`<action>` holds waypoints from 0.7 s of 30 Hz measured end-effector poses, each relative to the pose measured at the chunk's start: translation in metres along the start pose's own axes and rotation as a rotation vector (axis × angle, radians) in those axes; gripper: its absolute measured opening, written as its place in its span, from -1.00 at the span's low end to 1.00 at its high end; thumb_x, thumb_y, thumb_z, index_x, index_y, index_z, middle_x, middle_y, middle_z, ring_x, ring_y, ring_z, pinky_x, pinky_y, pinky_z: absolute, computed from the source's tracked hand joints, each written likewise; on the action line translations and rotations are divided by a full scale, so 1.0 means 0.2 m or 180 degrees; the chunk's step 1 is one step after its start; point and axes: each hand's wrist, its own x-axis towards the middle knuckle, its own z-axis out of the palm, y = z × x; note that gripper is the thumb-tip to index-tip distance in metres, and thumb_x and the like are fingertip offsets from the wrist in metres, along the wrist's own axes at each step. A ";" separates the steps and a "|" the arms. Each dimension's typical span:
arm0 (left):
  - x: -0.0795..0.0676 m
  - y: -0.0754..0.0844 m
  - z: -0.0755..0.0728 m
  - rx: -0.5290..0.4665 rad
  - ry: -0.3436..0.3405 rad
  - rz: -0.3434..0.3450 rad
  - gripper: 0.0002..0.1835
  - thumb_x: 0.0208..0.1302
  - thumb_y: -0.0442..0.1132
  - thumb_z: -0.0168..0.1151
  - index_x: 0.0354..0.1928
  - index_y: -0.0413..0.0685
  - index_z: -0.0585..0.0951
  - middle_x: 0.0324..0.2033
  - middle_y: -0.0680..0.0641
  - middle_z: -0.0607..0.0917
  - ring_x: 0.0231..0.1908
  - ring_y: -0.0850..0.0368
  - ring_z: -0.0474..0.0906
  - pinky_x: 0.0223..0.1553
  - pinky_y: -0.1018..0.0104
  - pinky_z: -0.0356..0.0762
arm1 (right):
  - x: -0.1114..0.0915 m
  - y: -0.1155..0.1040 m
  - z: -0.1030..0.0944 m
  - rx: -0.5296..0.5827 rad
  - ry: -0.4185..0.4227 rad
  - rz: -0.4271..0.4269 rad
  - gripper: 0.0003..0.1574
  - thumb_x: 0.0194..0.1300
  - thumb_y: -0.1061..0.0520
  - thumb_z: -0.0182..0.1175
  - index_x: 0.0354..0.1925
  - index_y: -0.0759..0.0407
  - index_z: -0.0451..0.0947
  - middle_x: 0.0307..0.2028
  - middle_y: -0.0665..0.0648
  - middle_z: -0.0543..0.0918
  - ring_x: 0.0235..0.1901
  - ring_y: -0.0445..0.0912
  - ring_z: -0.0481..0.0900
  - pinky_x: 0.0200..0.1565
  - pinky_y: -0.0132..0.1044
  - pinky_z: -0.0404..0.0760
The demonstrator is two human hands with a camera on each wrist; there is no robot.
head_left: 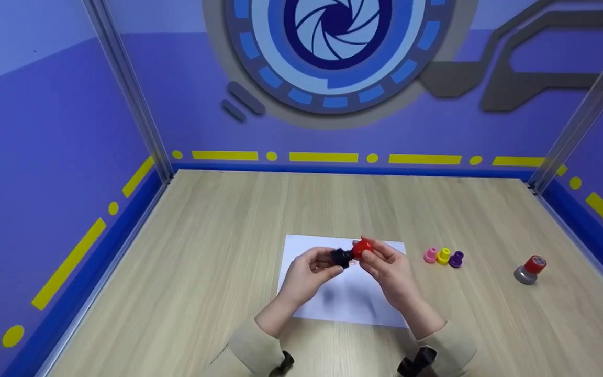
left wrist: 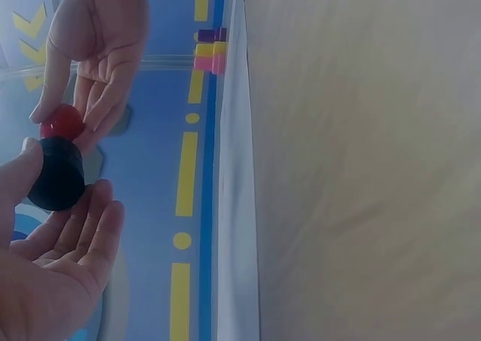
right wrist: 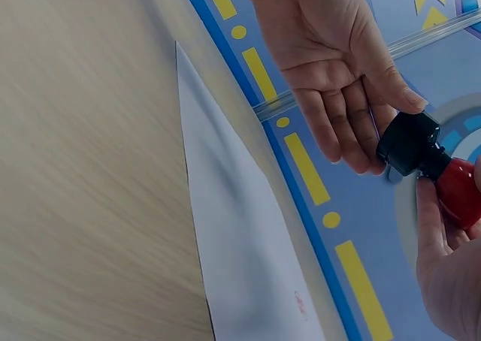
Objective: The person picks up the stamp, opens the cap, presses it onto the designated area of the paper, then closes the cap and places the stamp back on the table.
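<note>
Both hands hold a stamp between them, raised over a sheet of white paper. The left hand pinches its black end between thumb and fingers. Around the rounded red handle are the thumb and fingertips of the right hand. In the right wrist view a narrow black neck joins the black end to the red handle. A small red print shows on the paper, partly covered by the stamp in the head view.
Right of the paper stand small pink, yellow and purple stamps in a row. Farther right, a red and grey stamp leans on the wooden table. Blue-purple panels enclose the back and sides.
</note>
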 end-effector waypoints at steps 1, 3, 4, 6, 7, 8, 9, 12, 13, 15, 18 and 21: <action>0.00 0.00 0.00 -0.0023 0.0001 -0.0001 -0.62 0.26 -0.25 0.48 0.08 -0.19 0.67 -0.10 -0.16 0.79 -0.05 0.08 0.73 -0.05 0.44 0.70 | 0.00 0.00 0.00 0.0000 -0.0010 -0.0002 -0.37 0.45 0.27 0.24 0.40 0.42 0.37 0.07 0.09 0.78 0.01 -0.18 0.77 0.06 -0.33 0.74; 0.00 0.00 0.00 -0.0055 0.0002 -0.0019 -0.62 0.25 -0.26 0.49 0.08 -0.20 0.68 -0.09 -0.17 0.80 -0.04 0.06 0.73 -0.05 0.43 0.70 | 0.00 0.01 0.00 0.0041 -0.0014 0.0006 -0.38 0.45 0.27 0.24 0.39 0.41 0.38 0.04 0.06 0.79 -0.01 -0.17 0.78 0.06 -0.32 0.74; 0.00 0.00 0.00 -0.0062 0.0004 -0.0027 -0.62 0.25 -0.26 0.49 0.09 -0.20 0.68 -0.09 -0.17 0.80 -0.04 0.05 0.74 -0.05 0.43 0.71 | 0.00 0.02 0.00 0.0067 -0.0005 0.0019 -0.38 0.45 0.27 0.25 0.39 0.41 0.38 0.02 0.05 0.80 -0.03 -0.16 0.78 0.06 -0.33 0.74; 0.00 0.00 0.00 -0.0075 0.0012 -0.0046 -0.61 0.24 -0.27 0.49 0.09 -0.21 0.68 -0.09 -0.19 0.81 -0.05 0.03 0.75 -0.07 0.43 0.71 | 0.00 0.02 0.01 0.0119 -0.0009 0.0039 -0.36 0.45 0.28 0.24 0.40 0.44 0.35 0.00 0.05 0.79 -0.06 -0.16 0.79 0.05 -0.33 0.74; 0.00 0.00 0.00 -0.0073 0.0019 -0.0052 -0.61 0.24 -0.27 0.49 0.09 -0.22 0.68 -0.09 -0.20 0.81 -0.05 0.03 0.76 -0.08 0.44 0.72 | 0.00 0.03 0.01 0.0132 -0.0012 0.0051 -0.35 0.46 0.28 0.23 0.41 0.45 0.34 -0.01 0.04 0.78 -0.07 -0.16 0.80 0.05 -0.33 0.74; 0.00 0.00 0.00 -0.0075 0.0027 -0.0066 -0.60 0.23 -0.28 0.50 0.09 -0.23 0.69 -0.09 -0.20 0.81 -0.06 0.02 0.77 -0.09 0.44 0.71 | 0.00 0.03 0.01 0.0162 -0.0007 0.0068 -0.35 0.46 0.29 0.23 0.41 0.46 0.33 -0.01 0.05 0.78 -0.09 -0.15 0.80 0.04 -0.34 0.75; 0.00 0.00 0.00 -0.0076 0.0037 -0.0080 -0.60 0.23 -0.28 0.50 0.09 -0.23 0.69 -0.09 -0.21 0.81 -0.07 0.02 0.77 -0.10 0.45 0.71 | 0.00 0.03 0.01 0.0173 -0.0006 0.0087 -0.35 0.46 0.30 0.22 0.42 0.46 0.31 -0.01 0.05 0.77 -0.10 -0.16 0.80 0.05 -0.34 0.74; 0.00 0.00 0.00 -0.0101 0.0067 -0.0100 -0.60 0.21 -0.31 0.50 0.09 -0.25 0.70 -0.10 -0.23 0.82 -0.08 0.01 0.78 -0.12 0.46 0.72 | -0.01 0.04 0.02 0.0201 0.0006 0.0136 -0.33 0.47 0.30 0.20 0.44 0.45 0.29 0.03 0.07 0.76 -0.10 -0.16 0.80 0.06 -0.35 0.74; 0.00 0.00 0.00 -0.0098 0.0076 -0.0104 -0.60 0.21 -0.31 0.50 0.09 -0.25 0.70 -0.10 -0.22 0.82 -0.09 0.02 0.78 -0.12 0.46 0.72 | -0.01 0.04 0.02 0.0192 0.0008 0.0139 -0.33 0.48 0.30 0.19 0.45 0.45 0.28 0.04 0.08 0.75 -0.09 -0.16 0.80 0.07 -0.35 0.73; 0.00 -0.01 0.01 -0.0100 0.0093 -0.0109 -0.60 0.20 -0.32 0.51 0.08 -0.26 0.70 -0.11 -0.22 0.82 -0.09 0.03 0.79 -0.13 0.45 0.73 | -0.01 0.04 0.02 0.0178 -0.0005 0.0146 -0.33 0.48 0.30 0.19 0.45 0.44 0.28 0.07 0.11 0.75 -0.08 -0.17 0.79 0.08 -0.35 0.72; 0.00 -0.01 0.01 -0.0107 0.0112 -0.0116 -0.61 0.18 -0.32 0.52 0.06 -0.25 0.71 -0.13 -0.22 0.83 -0.11 0.04 0.80 -0.15 0.47 0.72 | 0.00 0.04 0.02 0.0149 -0.0045 0.0152 -0.31 0.49 0.27 0.20 0.46 0.44 0.27 0.09 0.11 0.74 -0.06 -0.18 0.79 0.10 -0.35 0.72; 0.00 0.00 0.01 -0.0149 0.0061 -0.0123 -0.59 0.18 -0.32 0.52 0.07 -0.27 0.70 -0.12 -0.23 0.82 -0.10 0.03 0.79 -0.15 0.47 0.72 | 0.00 0.02 0.01 0.0107 -0.0069 0.0152 -0.31 0.49 0.25 0.20 0.46 0.44 0.27 0.07 0.08 0.75 -0.06 -0.18 0.79 0.10 -0.34 0.72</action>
